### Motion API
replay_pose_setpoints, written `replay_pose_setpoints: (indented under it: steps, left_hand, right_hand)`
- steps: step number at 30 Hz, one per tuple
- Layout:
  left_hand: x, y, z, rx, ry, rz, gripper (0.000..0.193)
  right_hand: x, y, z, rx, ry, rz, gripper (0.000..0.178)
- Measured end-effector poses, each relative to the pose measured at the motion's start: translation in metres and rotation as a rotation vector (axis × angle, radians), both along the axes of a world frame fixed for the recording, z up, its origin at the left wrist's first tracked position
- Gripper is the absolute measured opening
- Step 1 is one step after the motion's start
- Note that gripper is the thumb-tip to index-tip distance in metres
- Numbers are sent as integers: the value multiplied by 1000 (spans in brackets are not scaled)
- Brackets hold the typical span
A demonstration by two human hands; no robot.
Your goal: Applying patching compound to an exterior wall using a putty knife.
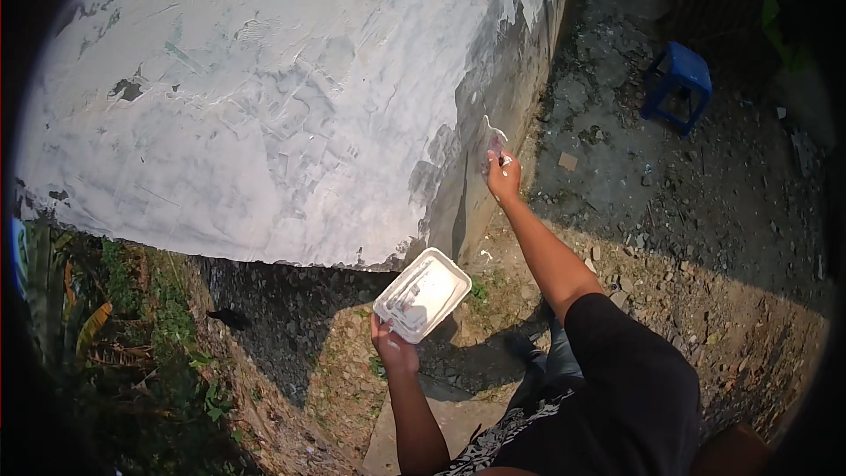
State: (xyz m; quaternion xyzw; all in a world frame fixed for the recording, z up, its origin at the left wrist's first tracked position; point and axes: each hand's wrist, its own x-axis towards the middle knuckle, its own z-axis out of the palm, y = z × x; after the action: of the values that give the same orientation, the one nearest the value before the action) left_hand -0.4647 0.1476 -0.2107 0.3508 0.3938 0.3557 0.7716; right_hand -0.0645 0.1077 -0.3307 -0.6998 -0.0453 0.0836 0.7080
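Observation:
My left hand (396, 351) grips the lower left side of a white rectangular plastic tub (458, 289), its fingers wrapped at the rim. White paste coats the inside of the tub. My right hand (503, 178) is closed round a putty knife (495, 137) with white paste along its edge. The blade is up against or close to the grey unpainted strip of the wall (291, 123) near its right edge; whether they touch I cannot tell. White smears show on my right fingers. Most of the wall is covered in rough white coating with some grey patches.
A blue plastic stool (679, 86) stands on the shaded ground at the upper right. A small tan flat piece (567, 161) lies near the wall base. Green plants (132, 335) grow at the lower left. Stony ground (705, 308) surrounds my feet.

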Motion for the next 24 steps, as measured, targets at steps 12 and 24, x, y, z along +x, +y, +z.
replay_pose_setpoints:
  steps: [12, 24]
  left_hand:
    - [-83, -4, 16, -56, 42, 115, 50]
    - [-116, -26, 6, -5, 83, 104, 44]
  right_hand:
    - [-195, 3, 8, -3, -432, 347, 43]
    - [-151, 32, -5, -106, -109, 16, 37]
